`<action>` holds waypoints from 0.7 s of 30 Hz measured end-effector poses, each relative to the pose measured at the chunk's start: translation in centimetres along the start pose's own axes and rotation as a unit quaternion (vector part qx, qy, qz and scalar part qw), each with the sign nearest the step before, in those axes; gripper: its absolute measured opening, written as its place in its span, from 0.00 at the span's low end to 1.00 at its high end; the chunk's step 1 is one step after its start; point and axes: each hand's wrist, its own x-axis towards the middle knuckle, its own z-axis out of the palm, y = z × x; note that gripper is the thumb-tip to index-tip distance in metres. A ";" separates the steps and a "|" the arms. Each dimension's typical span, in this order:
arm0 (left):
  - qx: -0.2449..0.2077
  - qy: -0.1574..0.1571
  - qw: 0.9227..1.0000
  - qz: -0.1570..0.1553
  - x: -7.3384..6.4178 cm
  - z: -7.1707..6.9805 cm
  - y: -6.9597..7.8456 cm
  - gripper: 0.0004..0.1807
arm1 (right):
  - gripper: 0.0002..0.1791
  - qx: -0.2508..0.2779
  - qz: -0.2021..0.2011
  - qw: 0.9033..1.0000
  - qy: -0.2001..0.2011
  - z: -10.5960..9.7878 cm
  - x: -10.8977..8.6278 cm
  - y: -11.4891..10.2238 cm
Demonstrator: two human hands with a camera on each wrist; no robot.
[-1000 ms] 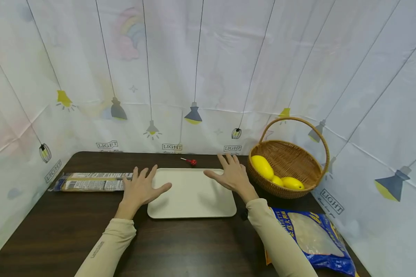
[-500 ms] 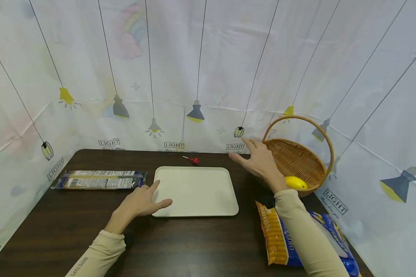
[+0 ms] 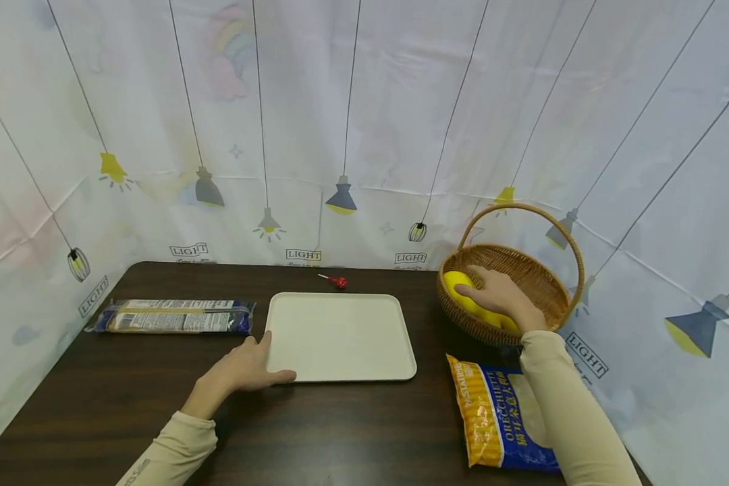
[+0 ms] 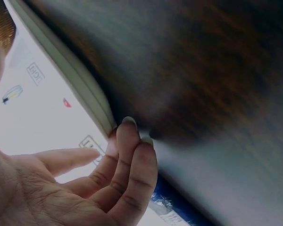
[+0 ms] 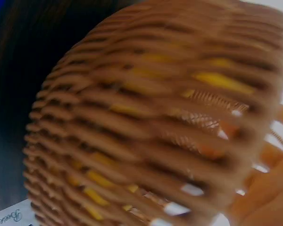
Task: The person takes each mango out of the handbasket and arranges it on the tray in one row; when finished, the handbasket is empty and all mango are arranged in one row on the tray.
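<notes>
A cream rectangular tray (image 3: 343, 337) lies on the dark table. At its front left corner is my left hand (image 3: 237, 372), thumb along the front edge and forefinger by the left side. In the left wrist view, the fingertips (image 4: 129, 123) are right at the tray's rim (image 4: 92, 99). My right hand (image 3: 501, 294) reaches into the wicker basket (image 3: 522, 266), thumb and forefinger spread over a yellow lemon (image 3: 454, 279); its other fingertips are hidden. More yellow fruit (image 3: 503, 321) lies under the palm. Yellow shows through the weave (image 5: 132, 122) in the right wrist view.
A blue and orange pasta bag (image 3: 504, 415) lies at the right, partly under the right sleeve. On the left is a long clear and blue packet (image 3: 176, 317). A red lollipop (image 3: 340, 282) lies behind the tray. The basket's tall handle (image 3: 525, 208) arches over its opening.
My right hand has moved right, from over the tray into the basket onto the fruit. My left hand has come down and toward me to the tray's front left corner.
</notes>
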 end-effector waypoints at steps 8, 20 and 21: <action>-0.004 0.014 1.000 0.004 0.3 0.5 -0.3 0.60 | 0.49 0.002 -0.019 0.999 -0.030 0.4 0.7 1.5; -0.015 0.013 1.000 -0.003 0.5 0.7 -0.7 0.61 | 0.47 0.004 -0.031 0.999 -0.035 0.8 1.6 1.5; -0.017 0.013 1.000 -0.004 0.5 0.7 -0.7 0.61 | 0.46 0.003 -0.034 0.999 -0.032 0.8 1.7 1.4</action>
